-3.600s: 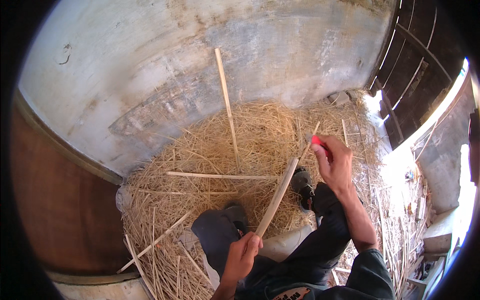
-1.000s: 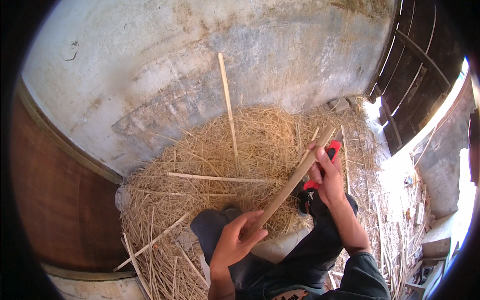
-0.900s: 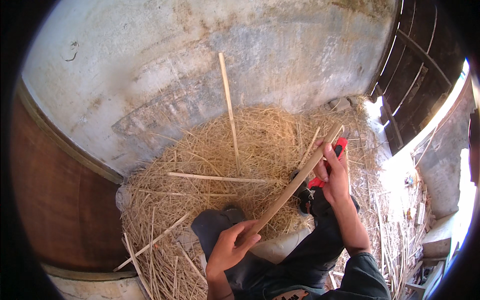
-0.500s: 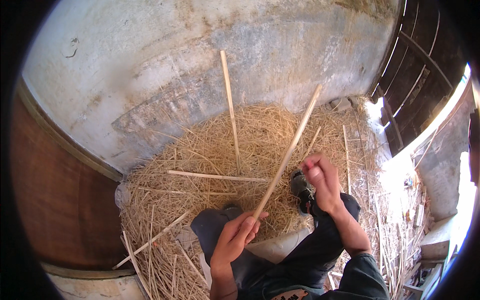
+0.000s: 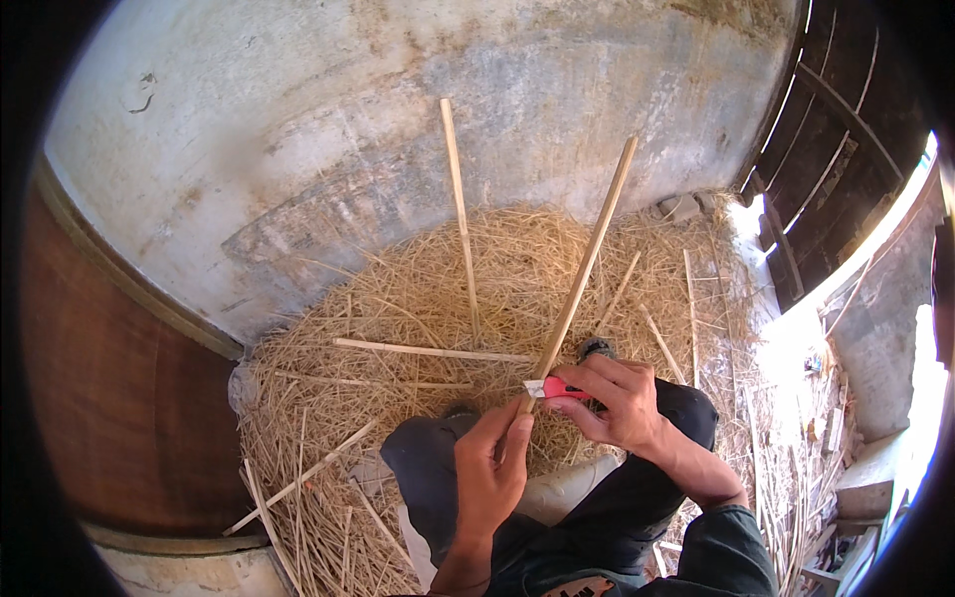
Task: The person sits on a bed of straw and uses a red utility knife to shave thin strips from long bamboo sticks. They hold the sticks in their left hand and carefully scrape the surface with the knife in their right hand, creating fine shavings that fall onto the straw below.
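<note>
A long pale wooden stick [image 5: 587, 269], perhaps split bamboo, slants up and away from my lap toward the wall. Its near end is gripped by my left hand [image 5: 492, 463], thumb and fingers closed round it. My right hand [image 5: 617, 403] is closed on a red utility knife [image 5: 565, 388]. The knife's wide blade [image 5: 535, 388] lies across the stick just above my left fingertips, touching it as far as I can see. The rest of the knife's handle is hidden in my right palm.
Straw-like shavings [image 5: 398, 308] cover the floor. Another stick [image 5: 458, 199] leans against the stained wall [image 5: 328, 119]; one more stick [image 5: 438, 351] lies flat. A brown panel [image 5: 129, 388] stands left, dark boards [image 5: 826, 129] right. My shoe [image 5: 597, 347] rests on the shavings.
My right hand has come down and left, bringing the knife blade onto the stick. My left hand has risen slightly to the right, and the stick stands a little steeper.
</note>
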The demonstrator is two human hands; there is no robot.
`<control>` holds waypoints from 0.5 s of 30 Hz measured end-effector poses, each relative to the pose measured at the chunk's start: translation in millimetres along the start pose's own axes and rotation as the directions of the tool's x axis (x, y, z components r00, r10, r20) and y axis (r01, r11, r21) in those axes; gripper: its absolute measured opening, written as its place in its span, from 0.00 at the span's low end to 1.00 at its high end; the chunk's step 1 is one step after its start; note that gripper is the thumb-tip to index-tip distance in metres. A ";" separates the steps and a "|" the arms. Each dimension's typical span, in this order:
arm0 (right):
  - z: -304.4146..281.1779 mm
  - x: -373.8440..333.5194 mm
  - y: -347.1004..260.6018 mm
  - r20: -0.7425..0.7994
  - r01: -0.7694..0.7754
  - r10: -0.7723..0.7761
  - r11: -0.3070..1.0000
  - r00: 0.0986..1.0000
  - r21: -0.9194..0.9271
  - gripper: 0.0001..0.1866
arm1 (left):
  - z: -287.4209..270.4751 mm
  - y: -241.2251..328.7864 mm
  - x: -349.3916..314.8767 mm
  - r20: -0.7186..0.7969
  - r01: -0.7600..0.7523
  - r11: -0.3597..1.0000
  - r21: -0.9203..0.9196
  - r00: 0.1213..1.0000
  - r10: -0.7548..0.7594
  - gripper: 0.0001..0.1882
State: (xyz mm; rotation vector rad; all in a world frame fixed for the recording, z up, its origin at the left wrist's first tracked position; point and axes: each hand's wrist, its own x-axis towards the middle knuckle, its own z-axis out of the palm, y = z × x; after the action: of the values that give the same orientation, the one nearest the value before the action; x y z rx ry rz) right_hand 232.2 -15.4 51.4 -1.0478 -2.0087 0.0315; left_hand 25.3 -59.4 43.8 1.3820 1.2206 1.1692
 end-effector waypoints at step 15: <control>0.3 -0.9 8.7 -0.067 -0.029 0.026 0.999 0.997 -0.040 0.17 | 0.9 -2.4 -9.0 -0.036 -0.049 0.996 0.078 0.998 0.052 0.17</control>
State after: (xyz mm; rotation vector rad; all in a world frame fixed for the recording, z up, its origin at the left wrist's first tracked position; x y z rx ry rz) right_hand 238.0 -10.3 47.3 -1.0887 -1.9418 -0.0294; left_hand 25.4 -68.2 40.6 1.4611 1.2765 1.1991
